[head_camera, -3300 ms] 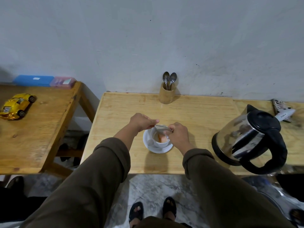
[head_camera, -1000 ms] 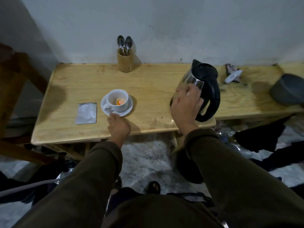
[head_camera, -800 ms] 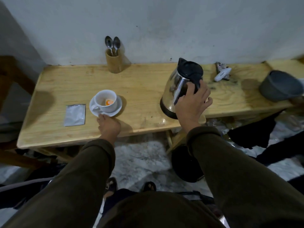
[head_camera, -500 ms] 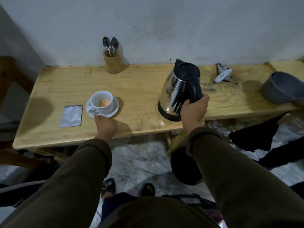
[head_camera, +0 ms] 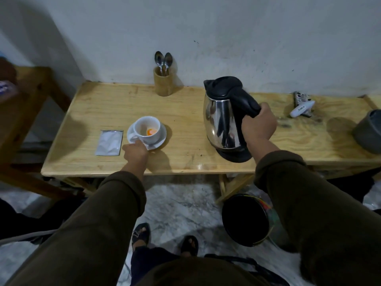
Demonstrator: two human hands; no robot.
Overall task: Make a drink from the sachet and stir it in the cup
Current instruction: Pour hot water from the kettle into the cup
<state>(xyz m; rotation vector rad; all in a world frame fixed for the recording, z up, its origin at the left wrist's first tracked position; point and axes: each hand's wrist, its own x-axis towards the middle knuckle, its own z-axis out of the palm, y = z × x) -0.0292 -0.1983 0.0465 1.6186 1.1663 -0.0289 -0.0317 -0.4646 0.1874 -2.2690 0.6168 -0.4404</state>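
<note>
Cup [head_camera: 148, 129] stands upright on a white saucer [head_camera: 159, 139] toward the left of the wooden table [head_camera: 185, 112], its mouth up and its handle turned to the near left; a small heap of orange powder lies at the bottom and no liquid shows. Just left of the saucer, apart from it, the sachet [head_camera: 109, 142] lies flat, silver and blank on the face that shows (no print can be read), its long axis running from the near edge toward the wall, with the far end looking torn. The left hand [head_camera: 135, 150] rests at the near rim of the saucer, fingertips touching it, fingers loosely curled and holding nothing else. Right of the cup, well apart, the kettle [head_camera: 225, 118] has a steel body and black lid; its spout points left and slightly toward the wall. The right hand [head_camera: 258, 124] is wrapped tight round its black handle, and whether the base is clear of the table cannot be told. At the back against the wall a wooden holder [head_camera: 162, 83] carries two spoons [head_camera: 163, 59], bowls up. Far right lies a white toy plane [head_camera: 302, 107] with small writing on the body, too blurred to read, and beyond it a grey bowl [head_camera: 369, 131] at the frame edge. Under the table stands a dark bin [head_camera: 245, 219].
</note>
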